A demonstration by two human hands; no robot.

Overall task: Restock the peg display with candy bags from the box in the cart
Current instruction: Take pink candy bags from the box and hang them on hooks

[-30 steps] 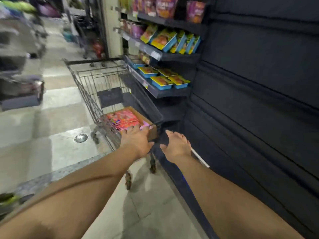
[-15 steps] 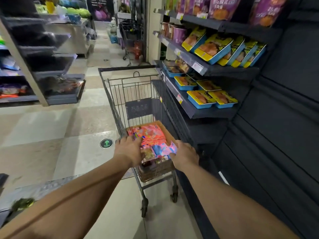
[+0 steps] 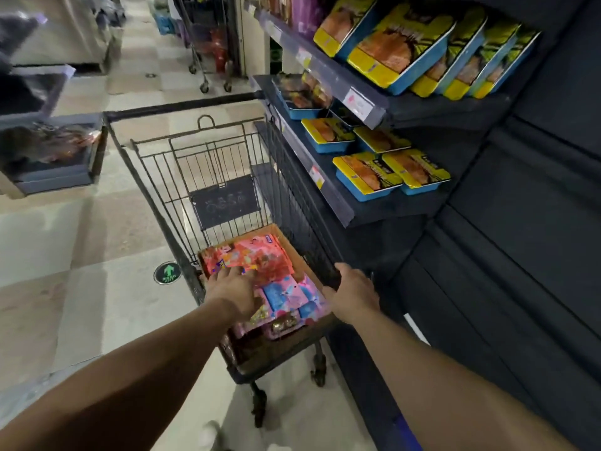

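Store aisle, tiled floor (image 3: pixel 81 307). Left hand (image 3: pixel 235 292) flat, fingers spread on glossy candy bags (image 3: pixel 260 265) in cardboard box (image 3: pixel 294 252); grip unclear. Right hand (image 3: pixel 356 292) cupped on box's right edge, fingertips hidden. Wire cart (image 3: pixel 208 164) looms closer than half a second ago. Shelves (image 3: pixel 383 206) beyond hold blue-and-yellow trays (image 3: pixel 367 177).

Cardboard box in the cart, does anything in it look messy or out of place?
The candy bags in the brown cardboard box lie loose and overlapping: red-orange bags at the far end, pink-and-blue bags nearer, some tilted. Nothing has spilled into the wire cart.
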